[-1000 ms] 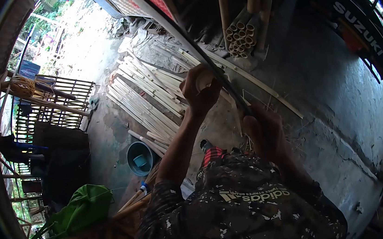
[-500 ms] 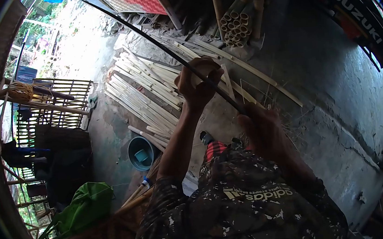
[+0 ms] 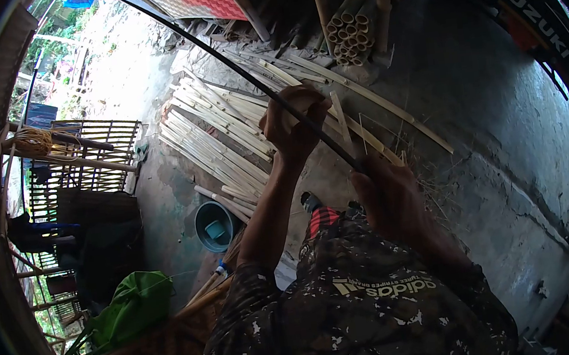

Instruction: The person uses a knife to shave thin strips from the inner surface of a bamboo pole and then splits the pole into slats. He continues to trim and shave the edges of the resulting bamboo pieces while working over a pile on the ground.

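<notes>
A long thin dark rod or strip (image 3: 205,47) runs diagonally from the upper left down to the middle. My left hand (image 3: 291,125) is curled around it partway along, with a pale piece partly visible between the fingers. My right hand (image 3: 388,191) is closed on the rod's lower end, nearer my body. Beyond and below both hands, many pale split bamboo strips (image 3: 215,140) lie on the floor.
A teal bucket (image 3: 200,231) holding a smaller container stands left of my feet. Bundled bamboo tubes (image 3: 351,35) are at the top. A green bag (image 3: 131,306) lies lower left, a slatted bamboo rack (image 3: 103,137) above it. A SUZUKI panel (image 3: 524,14) is upper right.
The view has shifted slightly. Both hands keep their hold on the rod, and my right hand appears less blurred, at nearly the same place.
</notes>
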A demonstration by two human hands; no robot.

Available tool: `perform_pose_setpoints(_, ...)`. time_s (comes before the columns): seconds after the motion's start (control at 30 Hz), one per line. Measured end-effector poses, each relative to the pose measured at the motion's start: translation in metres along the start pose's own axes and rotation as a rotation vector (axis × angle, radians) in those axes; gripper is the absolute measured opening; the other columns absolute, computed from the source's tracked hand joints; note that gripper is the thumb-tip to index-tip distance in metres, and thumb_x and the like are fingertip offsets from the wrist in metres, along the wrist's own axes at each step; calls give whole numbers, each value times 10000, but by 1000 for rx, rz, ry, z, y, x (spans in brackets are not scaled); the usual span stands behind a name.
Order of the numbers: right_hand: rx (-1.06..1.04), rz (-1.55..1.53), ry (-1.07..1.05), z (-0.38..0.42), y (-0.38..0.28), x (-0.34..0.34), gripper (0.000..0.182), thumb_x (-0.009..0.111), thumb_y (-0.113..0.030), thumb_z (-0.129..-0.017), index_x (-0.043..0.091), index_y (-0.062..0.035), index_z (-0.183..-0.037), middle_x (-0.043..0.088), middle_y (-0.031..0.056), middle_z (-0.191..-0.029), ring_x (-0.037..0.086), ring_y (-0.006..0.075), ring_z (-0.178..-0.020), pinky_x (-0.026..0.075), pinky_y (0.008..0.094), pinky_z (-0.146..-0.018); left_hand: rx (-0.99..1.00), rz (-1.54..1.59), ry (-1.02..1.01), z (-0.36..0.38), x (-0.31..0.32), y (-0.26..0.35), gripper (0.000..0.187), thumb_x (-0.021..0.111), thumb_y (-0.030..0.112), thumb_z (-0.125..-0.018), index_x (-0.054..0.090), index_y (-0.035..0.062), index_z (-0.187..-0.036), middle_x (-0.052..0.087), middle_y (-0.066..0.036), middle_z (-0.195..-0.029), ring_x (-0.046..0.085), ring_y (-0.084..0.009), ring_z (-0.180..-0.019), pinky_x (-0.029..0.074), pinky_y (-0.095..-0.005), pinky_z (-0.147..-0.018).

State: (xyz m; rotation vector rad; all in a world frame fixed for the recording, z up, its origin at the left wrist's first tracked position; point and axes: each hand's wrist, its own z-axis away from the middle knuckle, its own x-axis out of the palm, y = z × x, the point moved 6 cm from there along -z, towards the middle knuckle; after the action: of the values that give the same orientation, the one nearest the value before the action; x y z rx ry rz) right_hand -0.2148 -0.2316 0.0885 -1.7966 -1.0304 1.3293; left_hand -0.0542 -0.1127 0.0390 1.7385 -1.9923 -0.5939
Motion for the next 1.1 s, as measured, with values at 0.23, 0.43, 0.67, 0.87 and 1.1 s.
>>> perform_pose_setpoints(0.23, -24, -4, 18, -1, 2, -4, 104, 595, -98, -953, 542, -9, -943, 576, 164, -726, 620, 375, -598, 445, 457, -511, -50, 52, 32, 0, 5, -5, 231, 797, 24, -784, 648, -26, -953, 731, -95, -839, 737, -189, -736, 591, -286, -665)
perform_pose_setpoints(0.43, 11, -14, 11, -1, -3, -7, 109, 583, -107, -962, 548, -6, -939, 577, 161, -724, 619, 368, -597, 441, 459, -520, -86, 26, 8, 2, 4, -12, 283, 819, 17, -770, 640, -27, -986, 732, -104, -855, 737, -198, -739, 596, -297, -663)
perform_pose_setpoints(0.67, -35, -49, 28, -2, -4, -9, 120, 571, -115, -977, 563, -1, -941, 566, 154, -707, 605, 340, -574, 437, 434, -522, 11, -3, 13, 1, 0, -9, 335, 838, 34, -767, 623, -25, -1017, 735, -109, -869, 734, -195, -742, 595, -293, -650)
perform_pose_setpoints(0.87, -7, -31, 33, -3, 3, -3, 144, 541, -118, -968, 581, 19, -946, 524, 120, -613, 557, 238, -510, 417, 385, -508, -19, 17, 27, 2, -2, -11, 340, 836, 37, -773, 618, -24, -1027, 737, -110, -869, 735, -196, -736, 593, -294, -636)
perform_pose_setpoints(1.1, -16, 12, 14, -5, -7, -3, 136, 575, -118, -977, 512, -11, -924, 549, 161, -677, 587, 372, -559, 414, 465, -503, -5, 21, 28, -5, 2, -6, 270, 765, 53, -852, 571, 2, -1033, 687, -120, -828, 705, -213, -721, 583, -320, -625)
